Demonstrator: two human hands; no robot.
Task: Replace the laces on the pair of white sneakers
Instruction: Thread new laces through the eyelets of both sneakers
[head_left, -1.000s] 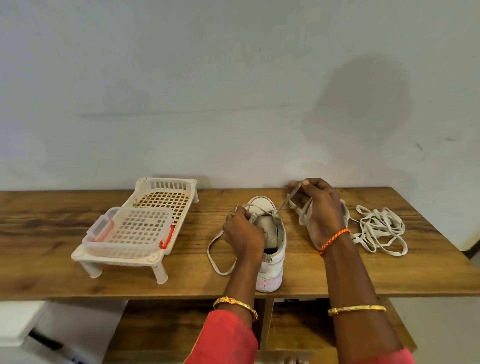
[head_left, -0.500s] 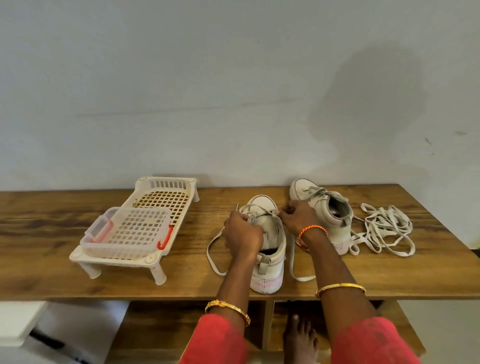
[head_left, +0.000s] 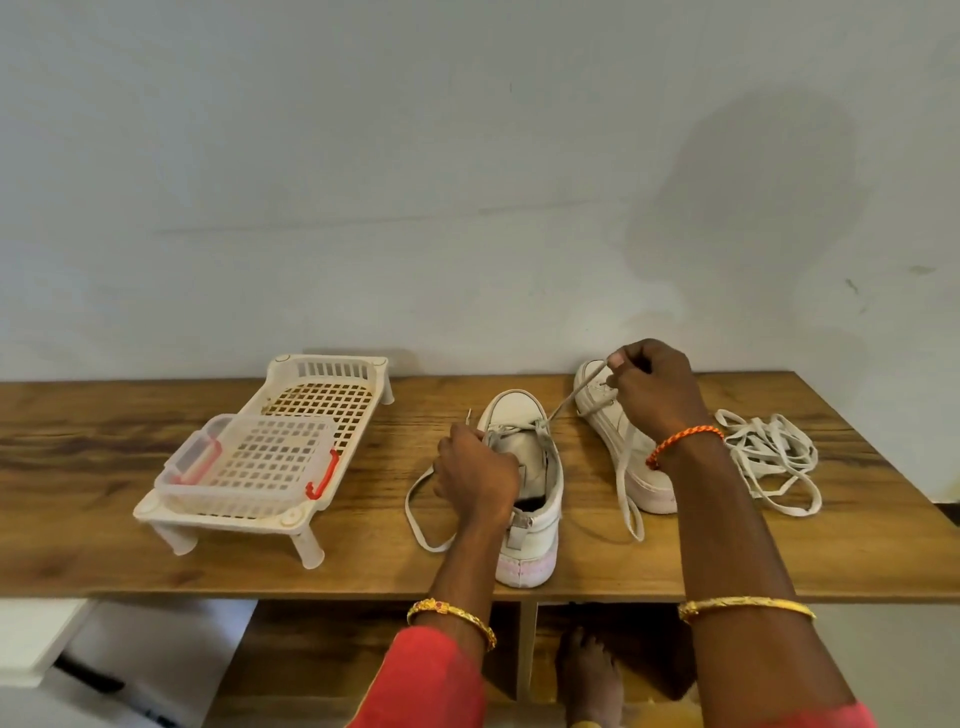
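Observation:
Two white sneakers stand on the wooden table (head_left: 104, 467). The near sneaker (head_left: 535, 499) points away from me, heel at the front edge. My left hand (head_left: 475, 475) grips it at its left eyelet side, where the lace end sticks up. From its eyelets a grey-white lace (head_left: 569, 402) runs up and right to my right hand (head_left: 652, 392), which pinches it taut above the far sneaker (head_left: 623, 447). The lace's free end hangs down in a loop beside that shoe. Another loop of lace lies left of the near sneaker.
A cream plastic rack (head_left: 332, 395) on legs stands at the left with a clear latticed box (head_left: 249, 467) with red clips on it. A pile of loose white laces (head_left: 769, 457) lies at the right. A wall rises behind the table. A bare foot shows below.
My right hand has risen from the near sneaker's eyelets up and to the right, drawing the lace through and taut. My left hand stays on the sneaker.

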